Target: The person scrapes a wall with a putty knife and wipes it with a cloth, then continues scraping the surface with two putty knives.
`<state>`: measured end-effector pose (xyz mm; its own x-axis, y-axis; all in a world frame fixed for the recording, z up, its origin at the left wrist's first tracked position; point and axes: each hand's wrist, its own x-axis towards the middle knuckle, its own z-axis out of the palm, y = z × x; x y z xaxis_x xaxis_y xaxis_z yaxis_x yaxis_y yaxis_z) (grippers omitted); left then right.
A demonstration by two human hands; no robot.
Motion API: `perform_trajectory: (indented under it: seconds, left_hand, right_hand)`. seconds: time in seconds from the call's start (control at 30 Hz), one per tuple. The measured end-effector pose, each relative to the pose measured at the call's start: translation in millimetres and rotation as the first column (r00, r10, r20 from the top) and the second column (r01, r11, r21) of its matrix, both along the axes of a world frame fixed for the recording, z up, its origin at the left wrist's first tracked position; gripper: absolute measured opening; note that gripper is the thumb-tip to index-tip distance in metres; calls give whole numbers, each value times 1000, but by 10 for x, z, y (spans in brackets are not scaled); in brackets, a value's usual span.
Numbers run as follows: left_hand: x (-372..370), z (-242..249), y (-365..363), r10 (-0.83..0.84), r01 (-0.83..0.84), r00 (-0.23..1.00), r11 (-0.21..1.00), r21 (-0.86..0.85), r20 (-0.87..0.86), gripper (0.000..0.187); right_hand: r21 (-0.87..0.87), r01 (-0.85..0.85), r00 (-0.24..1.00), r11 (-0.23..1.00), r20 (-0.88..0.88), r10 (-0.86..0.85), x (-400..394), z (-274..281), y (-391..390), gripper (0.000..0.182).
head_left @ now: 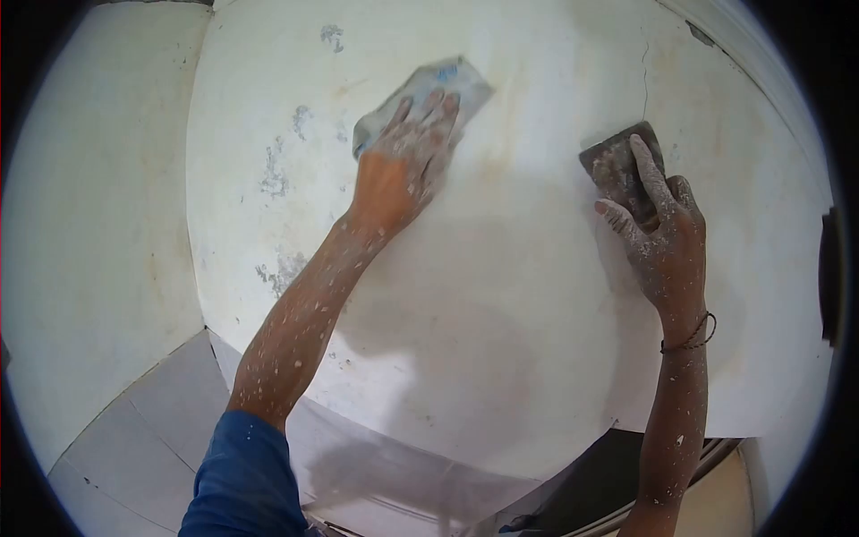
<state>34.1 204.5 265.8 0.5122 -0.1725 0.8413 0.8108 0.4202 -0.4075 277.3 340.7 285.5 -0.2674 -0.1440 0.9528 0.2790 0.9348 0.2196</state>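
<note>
Blue fabric of a sleeve (246,474) sat nearest my camera, at 7 o'clock on my feed. Beyond it, near 12 o'clock, was a pale sheet (470,82), thin and slightly creased, with a blurred blue mark; its long axis ran from 8 o'clock to 2. I saw the left hand (413,148) laid over it, fingers stretched towards 1 o'clock; I could not tell whether they gripped an edge. Just past 3 o'clock from that sheet, well apart, lay a dark plate (617,174), flat, straight-edged and smeared with whitish residue. The right hand (667,224) was the nearer one to it and held it, index finger laid along its face and thumb at its side. From that hand the plate pointed to 11 o'clock, its long axis running 11 to 5.

Both hands were caked in white powder, and a thin cord bracelet (689,346) circled the right wrist. Behind everything I had a smooth, off-white wall (510,224) with faint yellowish streaks. A hairline crack (645,76) rose at 12 o'clock from the plate; rough grey patches (276,172) marked the wall at 8 o'clock from the sheet. Farther out, at 7 o'clock, were pale tiles (125,447).
</note>
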Motion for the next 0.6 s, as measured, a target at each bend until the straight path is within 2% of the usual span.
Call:
perform_trajectory:
  seconds: [0.1, 0.13, 0.23, 0.3, 0.37, 0.43, 0.5, 0.53, 0.6]
  left_hand:
    - [-265, 345, -109, 62, -56, 995, 995, -78, 80, 28]
    - [-156, 505, -162, -41, 72, 965, 991, -112, 258, 30]
    - [-140, 407, -72, -139, 151, 977, 987, -62, 164, 31]
    - [-135, 178, -66, -133, 144, 984, 986, -85, 123, 27]
    - [-169, 127, -160, 39, -34, 998, 994, -104, 50, 21]
    - [-236, 361, -247, 21, -13, 998, 988, -155, 53, 18]
    - [-286, 485, -298, -73, 105, 991, 943, -317, 110, 20]
    - [-261, 420, -260, -71, 100, 992, 942, -320, 102, 20]
    - [-206, 166, -145, 97, -79, 993, 972, -220, 72, 22]
  right_hand:
    - [95, 43, 999, 995, -24, -41, -124, 58, -103, 65]
    - [65, 31, 1000, 997, 2, -32, -147, 50, -141, 65]
    - [42, 10, 999, 999, 32, -12, -212, 54, -193, 65]
    - [64, -17, 1000, 998, 25, 16, -245, 57, -209, 64]
    - [87, 19, 1000, 996, -3, -19, -287, 27, -188, 64]
    - [120, 50, 998, 992, -31, -46, -300, 43, -190, 64]
    - [38, -25, 999, 999, 23, 24, -281, 85, -195, 65]
    - [36, -26, 1000, 999, 15, 26, -275, 82, -189, 65]
    - [105, -67, 997, 992, -20, 69, -280, 37, -168, 65]
